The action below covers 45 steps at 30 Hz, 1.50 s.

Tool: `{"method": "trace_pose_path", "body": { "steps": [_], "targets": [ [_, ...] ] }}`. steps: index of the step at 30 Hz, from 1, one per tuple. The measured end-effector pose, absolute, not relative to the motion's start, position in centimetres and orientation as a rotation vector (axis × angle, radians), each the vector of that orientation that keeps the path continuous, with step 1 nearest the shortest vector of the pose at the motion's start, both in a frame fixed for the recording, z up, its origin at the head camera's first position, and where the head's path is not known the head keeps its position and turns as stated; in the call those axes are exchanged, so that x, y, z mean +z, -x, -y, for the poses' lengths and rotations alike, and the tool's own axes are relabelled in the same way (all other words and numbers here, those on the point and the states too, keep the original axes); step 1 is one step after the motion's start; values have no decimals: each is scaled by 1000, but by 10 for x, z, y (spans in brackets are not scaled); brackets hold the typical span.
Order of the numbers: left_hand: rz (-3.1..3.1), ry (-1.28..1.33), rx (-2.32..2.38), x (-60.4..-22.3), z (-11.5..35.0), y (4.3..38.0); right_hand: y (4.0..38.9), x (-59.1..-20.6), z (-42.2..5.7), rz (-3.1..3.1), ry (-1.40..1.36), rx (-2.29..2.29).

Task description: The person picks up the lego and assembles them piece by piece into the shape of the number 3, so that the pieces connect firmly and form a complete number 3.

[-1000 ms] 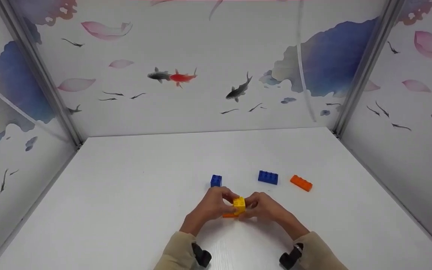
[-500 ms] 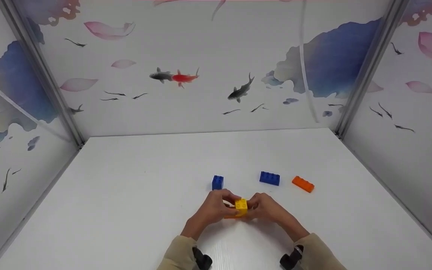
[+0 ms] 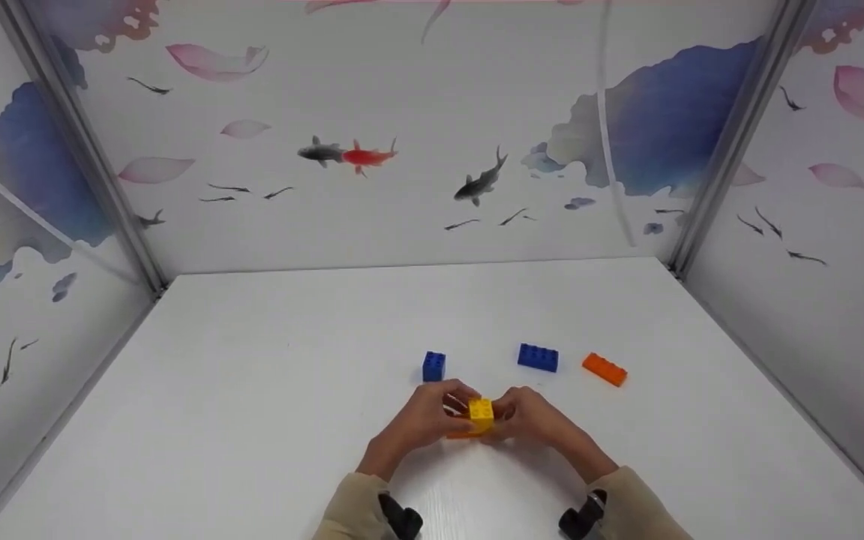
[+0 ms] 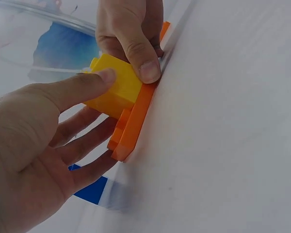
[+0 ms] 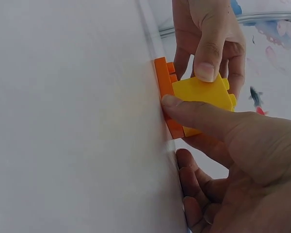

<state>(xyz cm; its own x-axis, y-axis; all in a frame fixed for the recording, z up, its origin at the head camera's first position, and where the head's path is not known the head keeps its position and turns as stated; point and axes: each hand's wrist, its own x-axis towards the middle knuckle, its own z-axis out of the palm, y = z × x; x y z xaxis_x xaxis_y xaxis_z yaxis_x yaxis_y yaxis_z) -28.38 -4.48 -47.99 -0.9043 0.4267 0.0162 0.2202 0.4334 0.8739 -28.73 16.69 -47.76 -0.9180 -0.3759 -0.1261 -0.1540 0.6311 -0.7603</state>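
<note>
A yellow toy building brick (image 3: pixel 481 409) sits on the studs of a flat orange toy building brick (image 4: pixel 137 124), toward its right end. Bare orange studs show at the left end. My left hand (image 3: pixel 426 414) holds the yellow brick, its thumb on the near face and its fingers behind. With the thumb tip pressed on the orange brick's side, just at the seam, my right hand (image 3: pixel 541 421) grips that brick; the right thumb also crosses the yellow one in the right wrist view. Right fingers behind the bricks are partly hidden.
On the white table (image 3: pixel 289 390) lie a small blue brick (image 3: pixel 434 365) just beyond my left hand, a longer blue brick (image 3: pixel 538 357) farther right, and another flat orange brick (image 3: pixel 604 369) beside it. Printed wall panels (image 3: pixel 417 225) enclose the table's back and sides.
The yellow brick has come down slightly and now stands straighter on the orange one. Both hands stay around the bricks with little other movement.
</note>
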Motion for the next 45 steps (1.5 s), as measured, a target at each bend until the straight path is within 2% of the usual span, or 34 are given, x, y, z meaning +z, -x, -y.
{"method": "trace_pose_path", "body": {
  "steps": [18, 25, 30, 37, 45],
  "targets": [
    [-2482, -530, 1306, -482, 72, 293, 288, -475, -161, -2599, 353, -1108],
    [-2495, -502, 1291, -482, 71, 293, 291, -458, -171, -2594, 227, -1042],
    [-2475, -462, 1292, -483, 72, 293, 299, -440, -182, -2616, 268, -1043],
    [-2443, -440, 1301, -486, 68, 291, 315, -429, -197, -2658, 285, -1240],
    [-2467, -463, 1313, -486, 71, 292, 331, -445, -215, -2788, 271, -1489]
  ]
}}
